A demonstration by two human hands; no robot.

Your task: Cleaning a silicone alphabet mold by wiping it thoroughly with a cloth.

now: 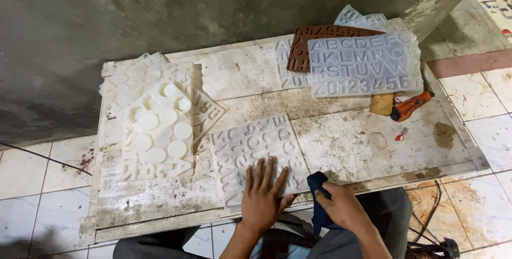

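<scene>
A clear silicone mould [250, 147] with letter and number cavities lies on the stained white board [368, 147] in front of me. My left hand [262, 195] rests flat on its near part, fingers spread. My right hand [341, 205] is closed around a dark blue cloth [318, 184] at the mould's near right corner, at the board's front edge.
A stack of clear moulds with round cavities [157, 126] lies at the left. At the back right sit more letter moulds, one clear [362, 64] over a brown one [301, 46]. An orange tool [410, 107] and a small wooden block [381, 104] lie beside them. A grey wall rises behind.
</scene>
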